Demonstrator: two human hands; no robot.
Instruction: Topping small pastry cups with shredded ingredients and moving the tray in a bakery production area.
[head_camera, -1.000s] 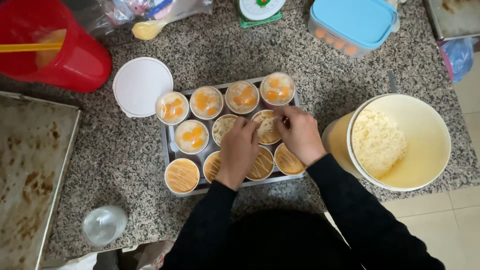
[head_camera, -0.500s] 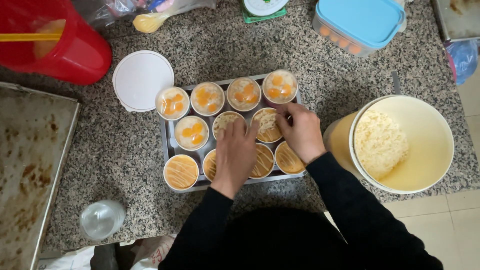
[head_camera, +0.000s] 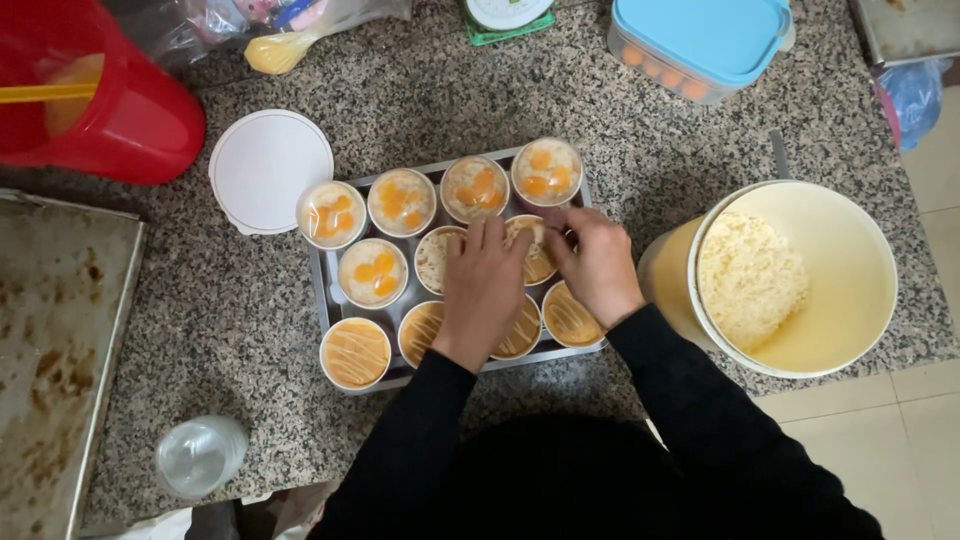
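Head view: eleven cups (head_camera: 357, 352) on one tray (head_camera: 322, 290), speckled granite table (head_camera: 420, 100); left hand (head_camera: 482, 290) flat and empty, right hand (head_camera: 597, 265) pinching crumbs, bucket (head_camera: 860, 290) at 3 o'clock.

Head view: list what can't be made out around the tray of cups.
- Cup under the left hand: its top is covered by the hand.
- Right hand fingertips: what they pinch is too small to tell.
- Tray: mostly hidden by cups.
- Red jug: cut off by the frame edge.

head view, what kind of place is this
Probably a kitchen: a speckled stone counter, a tray of filled dessert cups under both hands, a tub of crumbs and a red jug beside it.
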